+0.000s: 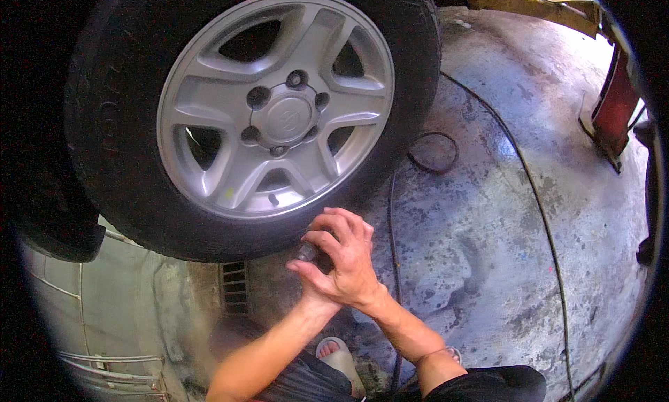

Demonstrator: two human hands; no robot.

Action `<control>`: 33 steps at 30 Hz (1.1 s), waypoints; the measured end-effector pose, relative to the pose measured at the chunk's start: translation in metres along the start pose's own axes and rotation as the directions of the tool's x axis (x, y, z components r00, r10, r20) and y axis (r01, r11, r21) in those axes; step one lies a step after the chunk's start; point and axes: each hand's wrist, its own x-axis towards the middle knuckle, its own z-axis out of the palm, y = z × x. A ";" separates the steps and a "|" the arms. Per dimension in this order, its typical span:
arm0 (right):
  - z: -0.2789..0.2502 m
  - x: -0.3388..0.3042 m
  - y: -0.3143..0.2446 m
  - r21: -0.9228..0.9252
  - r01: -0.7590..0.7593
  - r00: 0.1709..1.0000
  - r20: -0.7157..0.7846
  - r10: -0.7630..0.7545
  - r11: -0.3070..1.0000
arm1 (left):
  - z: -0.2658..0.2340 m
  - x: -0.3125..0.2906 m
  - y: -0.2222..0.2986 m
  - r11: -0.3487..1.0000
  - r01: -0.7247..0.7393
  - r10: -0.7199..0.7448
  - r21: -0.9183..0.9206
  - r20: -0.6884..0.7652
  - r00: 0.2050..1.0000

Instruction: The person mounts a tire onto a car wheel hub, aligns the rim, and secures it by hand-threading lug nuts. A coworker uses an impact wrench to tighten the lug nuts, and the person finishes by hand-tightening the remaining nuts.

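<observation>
Below the wheel's lower rim my two hands are together, the right one over the left. My right hand (346, 259) is closed, its fingers and thumb curled round a small dark cylindrical piece (306, 252) that looks like metal; its exact kind does not show. Most of my left hand (325, 301) is hidden behind the right, with only the wrist area showing, so its fingers cannot be made out. Just above hangs or stands a silver alloy wheel (233, 109) with a round centre cap (288, 118) ringed by several lug holes, inside a black tyre (118, 144).
A dark hose (540, 200) curves down the stained concrete floor (481, 263) at the right. A small loop of it (435, 171) lies near the tyre. A red lift post base (613, 116) and yellow arm (543, 12) stand far right. A drain grate (235, 288) is below the tyre.
</observation>
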 end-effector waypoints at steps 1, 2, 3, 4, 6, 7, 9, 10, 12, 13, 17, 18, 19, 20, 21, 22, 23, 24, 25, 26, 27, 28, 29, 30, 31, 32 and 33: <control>0.001 0.002 0.000 0.075 -0.025 1.000 -0.010 0.026 0.997 | -0.004 0.000 0.000 0.993 -0.010 0.018 0.117 -0.069 0.997; 0.001 0.003 0.000 0.147 -0.059 0.998 0.002 0.059 0.987 | -0.008 -0.001 0.001 0.973 -0.014 0.046 0.230 -0.135 0.990; 0.000 0.006 0.001 0.225 -0.084 0.996 0.012 0.084 0.971 | -0.010 -0.001 0.002 0.941 -0.011 0.083 0.339 -0.197 0.977; -0.001 0.007 0.001 0.489 -0.231 0.973 0.097 0.211 0.841 | -0.012 -0.002 0.005 0.897 -0.002 0.127 0.441 -0.254 0.959; -0.004 0.015 0.010 0.623 -0.411 0.904 0.185 0.385 0.666 | -0.011 -0.005 0.014 0.918 0.173 0.023 0.357 -0.483 0.875; -0.007 0.019 0.016 0.700 -0.491 0.847 0.245 0.471 0.519 | -0.008 -0.008 0.021 0.944 0.299 -0.151 0.143 -0.616 0.773; -0.006 0.031 0.032 0.790 -0.439 0.844 0.200 0.498 0.427 | -0.002 -0.005 0.034 0.918 0.363 -0.169 0.157 -0.674 0.719; -0.004 0.037 0.039 0.807 -0.435 0.828 0.184 0.530 0.399 | 0.002 -0.002 0.044 0.918 0.360 -0.170 0.168 -0.652 0.739; 0.000 0.048 0.049 0.752 -0.452 0.820 0.139 0.555 0.480 | 0.013 0.002 0.067 0.924 0.334 -0.144 0.186 -0.639 0.755; 0.004 0.054 0.051 0.699 -0.519 0.776 0.144 0.614 0.492 | 0.020 0.003 0.077 0.920 0.280 -0.067 0.275 -0.593 0.802; 0.027 0.078 0.040 0.721 -0.423 0.838 0.080 0.540 0.549 | 0.045 0.006 0.127 0.910 0.048 0.161 0.412 -0.457 0.875; 0.036 0.088 0.036 0.711 -0.352 0.867 0.003 0.498 0.609 | 0.050 0.005 0.138 0.922 -0.001 0.192 0.387 -0.455 0.869; 0.045 0.098 0.033 0.693 -0.276 0.893 -0.072 0.445 0.666 | 0.054 0.003 0.146 0.901 -0.039 0.249 0.431 -0.441 0.862; 0.053 0.107 0.032 0.690 -0.261 0.891 -0.096 0.443 0.675 | 0.057 0.001 0.153 0.906 -0.056 0.260 0.420 -0.447 0.856; 0.061 0.115 0.031 0.626 -0.238 0.901 -0.144 0.410 0.743 | 0.059 -0.001 0.158 0.908 -0.089 0.278 0.410 -0.428 0.860; 0.069 0.122 0.030 0.642 -0.184 0.900 -0.194 0.389 0.745 | 0.060 -0.002 0.163 0.914 -0.095 0.278 0.394 -0.440 0.854; 0.076 0.125 0.029 0.650 -0.131 0.898 -0.243 0.368 0.749 | 0.060 -0.004 0.166 0.920 -0.093 0.268 0.381 -0.437 0.859; 0.083 0.125 0.028 0.634 -0.133 0.889 -0.264 0.375 0.762 | 0.060 -0.005 0.169 0.928 -0.096 0.262 0.360 -0.445 0.857; 0.089 0.124 0.026 0.614 -0.124 0.881 -0.293 0.371 0.779 | 0.058 -0.007 0.171 0.939 -0.106 0.262 0.328 -0.480 0.837; 0.096 0.122 0.024 0.594 -0.115 0.873 -0.323 0.367 0.797 | 0.057 -0.008 0.172 0.932 -0.103 0.267 0.347 -0.467 0.843; 0.102 0.119 0.022 0.566 -0.125 0.879 -0.317 0.356 0.815 | 0.055 -0.009 0.173 0.929 -0.105 0.278 0.355 -0.481 0.831; 0.109 0.117 0.020 0.545 -0.092 0.885 -0.339 0.319 0.834 | 0.054 -0.010 0.173 0.928 -0.110 0.292 0.356 -0.512 0.808; 0.117 0.115 0.017 0.522 -0.060 0.889 -0.359 0.283 0.851 | 0.052 -0.010 0.174 0.931 -0.112 0.285 0.348 -0.501 0.817; 0.123 0.113 0.016 0.484 -0.082 0.898 -0.343 0.276 0.871 | 0.052 -0.011 0.175 0.935 -0.116 0.283 0.334 -0.508 0.813; 0.129 0.113 0.015 0.444 -0.081 0.903 -0.346 0.254 0.892 | 0.052 -0.012 0.177 0.943 -0.130 0.285 0.308 -0.539 0.792; 0.135 0.114 0.016 0.404 -0.070 0.911 -0.348 0.224 0.912 | 0.052 -0.013 0.178 0.936 -0.123 0.290 0.331 -0.519 0.804; 0.141 0.117 0.017 0.362 -0.055 0.918 -0.349 0.190 0.930 | 0.052 -0.014 0.179 0.932 -0.125 0.297 0.341 -0.519 0.802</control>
